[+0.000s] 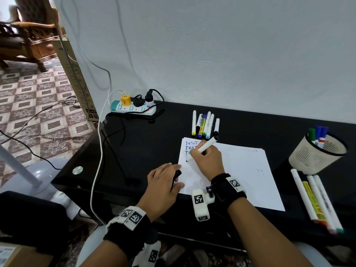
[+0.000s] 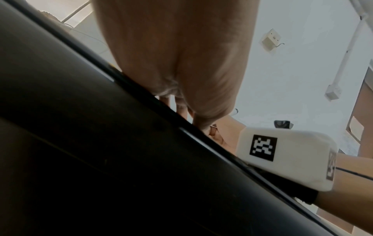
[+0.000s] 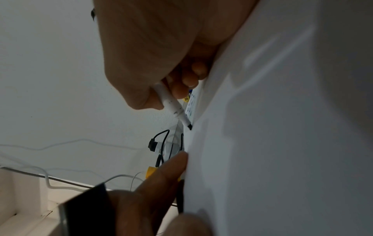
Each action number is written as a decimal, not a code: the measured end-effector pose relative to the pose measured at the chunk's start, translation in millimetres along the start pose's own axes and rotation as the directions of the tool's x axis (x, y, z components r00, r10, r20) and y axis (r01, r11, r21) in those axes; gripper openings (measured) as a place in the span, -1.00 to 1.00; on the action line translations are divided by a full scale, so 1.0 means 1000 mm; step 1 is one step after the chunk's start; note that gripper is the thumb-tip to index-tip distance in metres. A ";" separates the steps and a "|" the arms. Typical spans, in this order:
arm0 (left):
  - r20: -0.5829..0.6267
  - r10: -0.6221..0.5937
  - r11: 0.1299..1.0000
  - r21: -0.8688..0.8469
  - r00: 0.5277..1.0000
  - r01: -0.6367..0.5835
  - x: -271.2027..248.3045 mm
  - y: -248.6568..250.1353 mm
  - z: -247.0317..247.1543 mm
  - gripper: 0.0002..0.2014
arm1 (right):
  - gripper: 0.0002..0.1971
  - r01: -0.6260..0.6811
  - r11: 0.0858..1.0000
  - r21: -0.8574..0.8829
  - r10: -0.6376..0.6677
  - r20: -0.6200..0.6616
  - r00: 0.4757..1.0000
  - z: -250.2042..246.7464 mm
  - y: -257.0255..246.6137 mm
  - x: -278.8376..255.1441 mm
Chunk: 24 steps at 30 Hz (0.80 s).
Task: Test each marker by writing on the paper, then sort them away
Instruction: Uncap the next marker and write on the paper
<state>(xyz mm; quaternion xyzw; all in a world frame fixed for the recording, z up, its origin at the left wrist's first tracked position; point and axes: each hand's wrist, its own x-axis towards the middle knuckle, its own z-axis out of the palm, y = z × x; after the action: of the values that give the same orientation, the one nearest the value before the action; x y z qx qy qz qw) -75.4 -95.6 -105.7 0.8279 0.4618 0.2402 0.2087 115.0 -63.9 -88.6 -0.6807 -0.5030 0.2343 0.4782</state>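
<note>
A white sheet of paper (image 1: pixel 240 170) lies on the black table (image 1: pixel 134 151), with "TEST" written in blue and green lines at its top left corner. My right hand (image 1: pixel 195 153) grips a white marker (image 1: pixel 207 144) like a pen, its black tip touching the paper below those lines. The right wrist view shows the marker (image 3: pixel 171 102) with its tip on the paper (image 3: pixel 282 143). My left hand (image 1: pixel 179 177) rests on the paper's left edge and pinches a black cap (image 1: pixel 177 173). In the left wrist view little shows besides the palm of the left hand (image 2: pixel 181 79) and the table's edge.
Several capped markers (image 1: pixel 205 124) lie in a row behind the paper. A mesh cup (image 1: pixel 316 157) with markers stands at the right, with several more markers (image 1: pixel 316 201) lying in front of it. A power strip (image 1: pixel 133 109) with cables sits at the back left.
</note>
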 end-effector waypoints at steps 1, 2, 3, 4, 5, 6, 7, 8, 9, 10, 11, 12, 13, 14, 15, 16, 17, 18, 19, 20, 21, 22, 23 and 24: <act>0.002 0.001 1.000 -0.002 1.000 -0.001 0.000 0.000 0.000 -0.54 | -0.81 -0.002 1.000 0.001 0.002 0.002 1.000 0.000 0.000 0.000; 0.003 0.001 1.000 -0.003 1.000 -0.001 0.000 0.000 0.000 -0.54 | -0.82 -0.002 1.000 0.000 0.002 0.003 1.000 0.000 0.000 0.000; 0.005 0.000 1.000 -0.002 1.000 0.000 0.000 0.000 0.000 -0.54 | -0.83 -0.002 1.000 -0.001 0.002 0.002 1.000 0.001 0.001 0.001; 0.005 -0.001 1.000 -0.002 1.000 0.001 0.000 0.000 0.000 -0.54 | -0.84 -0.004 1.000 -0.001 0.004 -0.001 1.000 0.001 0.001 0.001; 0.004 -0.003 1.000 -0.004 1.000 0.003 0.000 0.000 -0.001 -0.54 | -0.84 -0.008 1.000 0.000 0.008 -0.001 1.000 0.001 0.001 0.001; 0.004 -0.004 1.000 -0.006 1.000 0.004 0.000 0.000 -0.001 -0.54 | -0.82 -0.011 1.000 0.003 0.011 0.000 1.000 0.001 0.001 0.001; 0.006 -0.006 1.000 -0.007 1.000 0.006 0.000 0.000 -0.001 -0.54 | -0.80 -0.015 1.000 0.002 0.015 0.004 1.000 0.001 0.000 0.001; 0.009 -0.007 1.000 -0.006 1.000 0.007 0.000 0.000 -0.001 -0.54 | -0.79 -0.019 1.000 -0.001 0.019 0.005 1.000 0.001 0.000 0.001; 0.011 -0.006 1.000 -0.005 1.000 0.006 0.000 0.000 -0.002 -0.54 | -0.80 -0.023 1.000 -0.006 0.023 0.003 1.000 0.001 -0.001 0.000; 0.013 -0.006 1.000 -0.004 1.000 0.006 0.000 0.000 -0.001 -0.54 | -0.82 -0.025 1.000 -0.009 0.025 -0.001 1.000 0.001 -0.001 0.000; 0.015 -0.006 1.000 -0.004 1.000 0.006 0.000 0.000 -0.002 -0.54 | -0.83 -0.027 1.000 -0.011 0.027 -0.006 1.000 0.001 0.000 -0.001; 0.015 -0.007 1.000 -0.003 1.000 0.007 0.000 0.000 -0.002 -0.54 | -0.83 -0.029 1.000 -0.005 0.029 -0.008 1.000 0.001 0.000 -0.001; 0.018 -0.012 1.000 0.000 1.000 0.012 0.001 0.000 -0.002 -0.54 | -0.82 -0.039 0.999 0.008 0.039 -0.009 0.999 0.001 0.000 0.000; 0.024 -0.016 1.000 0.002 1.000 0.016 0.001 0.001 -0.003 -0.54 | -0.80 -0.054 0.998 0.028 0.054 -0.009 0.998 0.000 -0.001 0.001; 0.028 -0.020 1.000 0.002 0.999 0.020 0.000 0.002 -0.004 -0.54 | -0.79 -0.075 0.995 0.062 0.076 -0.009 0.997 -0.002 -0.003 0.001; 0.033 -0.022 1.000 -0.001 0.999 0.022 0.000 0.002 -0.005 -0.54 | -0.79 -0.097 0.988 0.116 0.098 -0.003 0.995 -0.005 -0.005 0.002; 0.043 -0.028 1.000 -0.003 0.999 0.028 -0.001 0.003 -0.006 -0.54 | -0.80 -0.118 0.975 0.188 0.118 0.010 0.993 -0.009 -0.006 0.002; 0.052 -0.034 0.999 -0.005 0.998 0.034 -0.002 0.004 -0.007 -0.54 | -0.84 -0.131 0.956 0.262 0.128 0.029 0.991 -0.014 -0.007 0.000; 0.054 -0.032 0.999 -0.009 0.998 0.033 -0.002 0.007 -0.010 -0.55 | -0.87 -0.138 0.938 0.317 0.129 0.048 0.990 -0.021 -0.010 -0.004; 0.049 -0.030 0.999 -0.029 0.998 0.032 -0.003 0.011 -0.013 -0.59 | -0.88 -0.142 0.925 0.352 0.127 0.065 0.990 -0.027 -0.013 -0.010; 0.041 -0.037 0.997 -0.069 0.998 0.040 -0.004 0.016 -0.018 -0.64 | -0.89 -0.140 0.918 0.371 0.119 0.080 0.990 -0.034 -0.019 -0.016; 0.042 -0.048 0.991 -0.124 0.998 0.053 -0.005 0.021 -0.023 -0.68 | -0.90 -0.139 0.912 0.385 0.110 0.097 0.989 -0.041 -0.025 -0.024; 0.053 -0.054 0.984 -0.166 0.997 0.062 -0.006 0.025 -0.029 -0.70 | -0.91 -0.144 0.907 0.397 0.107 0.113 0.988 -0.049 -0.033 -0.031; 0.067 -0.040 0.981 -0.187 0.997 0.052 -0.009 0.030 -0.035 -0.70 | -0.90 -0.142 0.903 0.406 0.098 0.125 0.987 -0.058 -0.042 -0.040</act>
<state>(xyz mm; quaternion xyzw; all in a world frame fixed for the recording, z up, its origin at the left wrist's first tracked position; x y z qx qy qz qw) -80.2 -114.0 -63.0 0.8008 0.4491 0.2516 0.3061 126.6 -122.3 -33.0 -0.5808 -0.4226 0.3989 0.5700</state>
